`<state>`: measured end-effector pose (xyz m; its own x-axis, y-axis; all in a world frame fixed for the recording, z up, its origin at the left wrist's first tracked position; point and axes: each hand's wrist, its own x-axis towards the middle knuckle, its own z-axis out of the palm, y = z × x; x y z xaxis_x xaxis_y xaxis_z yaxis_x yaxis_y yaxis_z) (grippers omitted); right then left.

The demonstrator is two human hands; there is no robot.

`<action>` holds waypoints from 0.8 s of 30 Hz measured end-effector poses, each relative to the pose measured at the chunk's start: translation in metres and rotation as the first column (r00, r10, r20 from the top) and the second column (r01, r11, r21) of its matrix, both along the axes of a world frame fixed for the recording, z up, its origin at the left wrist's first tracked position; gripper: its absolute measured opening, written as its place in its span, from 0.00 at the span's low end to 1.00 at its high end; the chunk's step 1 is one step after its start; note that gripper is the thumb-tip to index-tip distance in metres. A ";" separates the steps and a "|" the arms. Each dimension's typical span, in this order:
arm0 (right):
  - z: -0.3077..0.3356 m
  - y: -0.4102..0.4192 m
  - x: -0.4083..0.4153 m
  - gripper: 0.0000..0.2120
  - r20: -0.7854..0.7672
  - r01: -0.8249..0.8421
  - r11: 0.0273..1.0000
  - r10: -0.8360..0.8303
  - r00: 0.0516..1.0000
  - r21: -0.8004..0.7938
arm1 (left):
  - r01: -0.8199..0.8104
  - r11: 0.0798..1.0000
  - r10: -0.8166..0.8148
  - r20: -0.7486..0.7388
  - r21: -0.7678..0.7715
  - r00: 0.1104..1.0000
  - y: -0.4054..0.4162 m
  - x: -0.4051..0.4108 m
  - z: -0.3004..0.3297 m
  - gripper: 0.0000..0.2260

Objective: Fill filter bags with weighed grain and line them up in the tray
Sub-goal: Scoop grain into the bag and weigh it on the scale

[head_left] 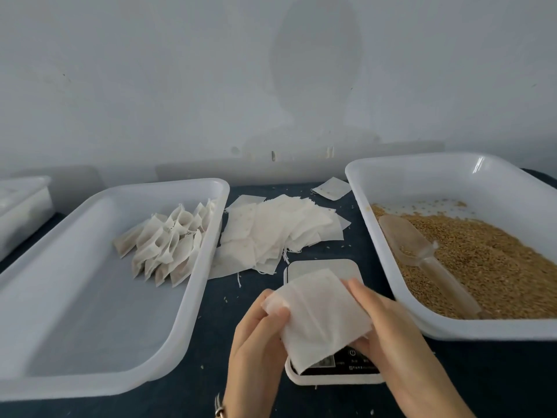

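An empty white filter bag (319, 318) is held above the small white scale (328, 268) at the front centre. My left hand (256, 342) pinches its left edge with thumb and fingers. My right hand (388, 330) grips its right side. The white tray (99, 297) on the left holds several filled bags (168, 242) lined up near its far right wall. A second white tray (422, 179) on the right holds brown grain (494, 260) with a clear plastic scoop (422, 251) lying in it.
A loose pile of empty filter bags (280, 233) lies on the dark tabletop between the trays, with one stray bag (331, 188) further back. A lidded plastic box (21, 203) stands at the far left. A grey wall runs behind the table.
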<state>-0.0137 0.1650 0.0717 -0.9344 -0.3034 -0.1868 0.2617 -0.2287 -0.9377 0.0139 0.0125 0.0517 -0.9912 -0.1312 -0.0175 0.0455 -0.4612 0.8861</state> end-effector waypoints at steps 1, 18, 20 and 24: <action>0.000 0.002 0.000 0.16 0.013 -0.023 0.999 0.023 1.000 0.032 | -0.020 1.000 0.020 -0.002 -0.019 1.000 -0.001 0.000 0.001 0.22; -0.007 -0.005 0.007 0.04 -0.412 0.241 0.846 -0.028 0.911 0.476 | -0.169 0.779 0.107 -0.138 -0.604 0.985 0.023 0.001 0.009 0.13; -0.007 -0.004 0.007 0.06 -0.422 0.192 0.856 0.035 0.906 0.481 | -0.178 0.778 0.124 -0.130 -0.602 0.984 0.023 0.000 0.006 0.08; -0.007 0.001 0.007 0.09 -0.428 0.091 0.861 0.154 0.890 0.500 | -0.209 0.748 0.155 -0.140 -0.630 0.978 0.022 0.000 0.004 0.04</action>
